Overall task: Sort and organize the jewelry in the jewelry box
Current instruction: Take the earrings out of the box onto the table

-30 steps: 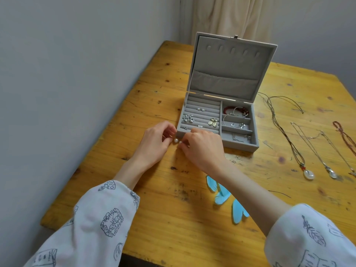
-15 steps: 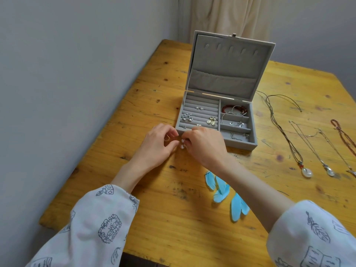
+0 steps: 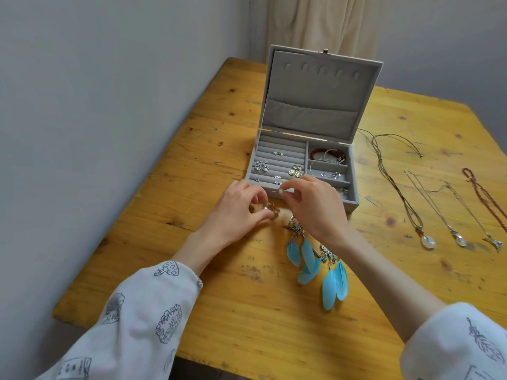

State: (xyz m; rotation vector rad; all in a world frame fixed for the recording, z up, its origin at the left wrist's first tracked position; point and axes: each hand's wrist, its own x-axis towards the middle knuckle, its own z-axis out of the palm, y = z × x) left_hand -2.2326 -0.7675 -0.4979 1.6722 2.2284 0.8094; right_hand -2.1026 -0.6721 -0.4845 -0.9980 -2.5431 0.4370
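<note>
- My right hand (image 3: 318,207), just right of the frame's middle, pinches a small pearl stud earring (image 3: 281,191) between thumb and forefinger, held at the front edge of the jewelry box (image 3: 354,185).
- My left hand (image 3: 238,212), just left of it, curls its fingers round a small metallic piece (image 3: 270,208) (too blurred for me to say what kind), low over the wooden table (image 3: 192,160).
- The grey box stands open in the middle of the frame, its lid (image 3: 321,91) upright behind it.
- In the box's left section the ring rolls hold several small silver studs (image 3: 260,165) and a flower-shaped earring (image 3: 295,170).
- In its right-hand compartments lie a red bead bracelet (image 3: 318,153) at the back and thin silver hoops (image 3: 326,163) in front of it.
- Two blue feather earrings (image 3: 310,259) lie on the table just below my right hand, partly under the wrist.
- On the right of the frame, well apart from the box, necklaces are laid out: a cord with a pale pendant (image 3: 428,240), two silver chains (image 3: 450,215), and a brown bead strand (image 3: 485,193) at the edge.
</note>
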